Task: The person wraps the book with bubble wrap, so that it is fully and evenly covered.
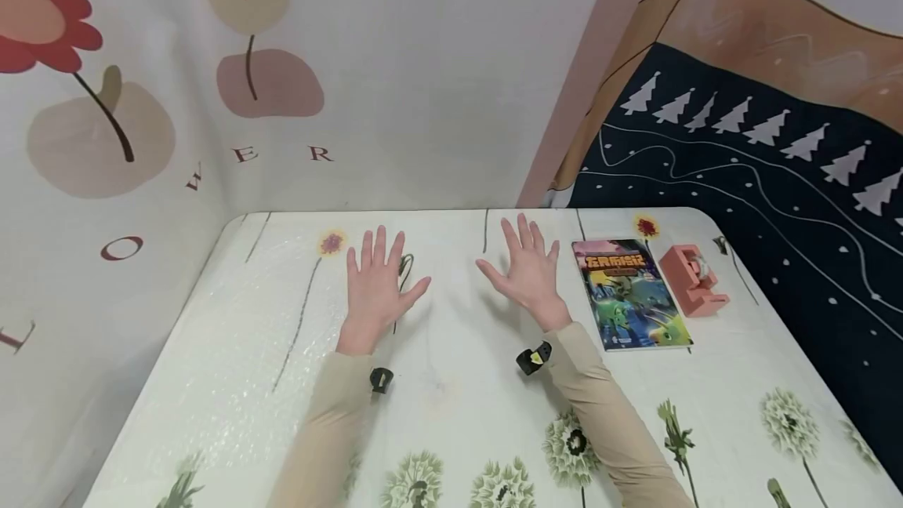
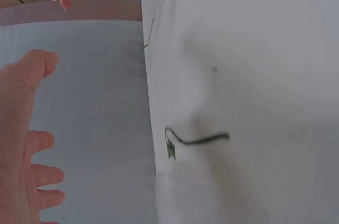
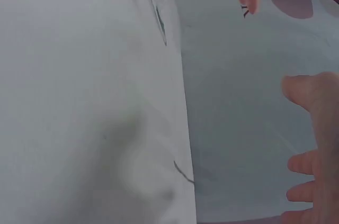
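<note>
both hands, left (image 1: 376, 282) and right (image 1: 527, 271), spread flat, holding nothing, over worktop (image 1: 451, 406); book (image 1: 630, 293) just beside right hand.

1. Dark red capital letters run in a curve across the pale wall hanging (image 1: 423, 61) with the flower prints: "O", "W", "E", "R" can be read.
2. The book (image 1: 630, 294) lying on the bench (image 1: 233, 382) carries an orange title across its cover's top, too small and blurred to read.
</note>
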### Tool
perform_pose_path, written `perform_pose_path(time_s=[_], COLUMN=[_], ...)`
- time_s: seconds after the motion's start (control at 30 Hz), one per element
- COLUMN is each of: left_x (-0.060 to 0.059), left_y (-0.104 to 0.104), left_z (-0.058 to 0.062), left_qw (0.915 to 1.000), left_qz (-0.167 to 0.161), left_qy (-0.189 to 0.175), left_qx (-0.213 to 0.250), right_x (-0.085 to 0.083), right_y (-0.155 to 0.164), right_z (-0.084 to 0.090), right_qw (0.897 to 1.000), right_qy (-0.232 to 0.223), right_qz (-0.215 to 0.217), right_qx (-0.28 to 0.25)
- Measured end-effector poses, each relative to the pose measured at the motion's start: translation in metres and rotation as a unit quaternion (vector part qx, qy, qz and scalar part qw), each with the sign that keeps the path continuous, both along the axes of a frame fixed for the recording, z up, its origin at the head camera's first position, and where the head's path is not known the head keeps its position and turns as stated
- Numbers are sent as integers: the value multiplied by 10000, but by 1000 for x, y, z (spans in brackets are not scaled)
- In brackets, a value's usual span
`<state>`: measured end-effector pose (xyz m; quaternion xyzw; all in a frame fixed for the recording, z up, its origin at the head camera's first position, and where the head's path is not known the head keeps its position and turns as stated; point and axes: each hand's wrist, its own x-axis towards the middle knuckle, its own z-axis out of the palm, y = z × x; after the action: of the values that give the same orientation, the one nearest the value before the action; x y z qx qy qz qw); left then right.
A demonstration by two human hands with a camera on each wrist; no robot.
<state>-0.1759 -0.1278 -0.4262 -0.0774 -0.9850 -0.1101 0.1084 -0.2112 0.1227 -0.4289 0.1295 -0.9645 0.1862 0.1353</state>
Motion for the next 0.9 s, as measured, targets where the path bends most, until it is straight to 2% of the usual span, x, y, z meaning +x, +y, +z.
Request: perform_pose_path(time_s=[0.3, 0.47, 0.63, 0.9], left_x=[14, 24, 37, 59], left_y=[-38, -62, -87, -125], left_z=[1, -1, -2, -7], left_qw=[9996, 9984, 9962, 9928], left_qz=[230, 329, 485, 858], left_qy=[116, 306, 257, 219], left_qx=[108, 347, 683, 805], right_x=[1, 2, 5, 7], right_y=[-20, -35, -50, -75], right_z=[1, -1, -4, -9], right_qw=[9942, 9904, 9868, 9817], right_qy=[75, 25, -98, -281], right_qz=[448, 592, 677, 902], right_qx=[-979, -1247, -1468, -1652])
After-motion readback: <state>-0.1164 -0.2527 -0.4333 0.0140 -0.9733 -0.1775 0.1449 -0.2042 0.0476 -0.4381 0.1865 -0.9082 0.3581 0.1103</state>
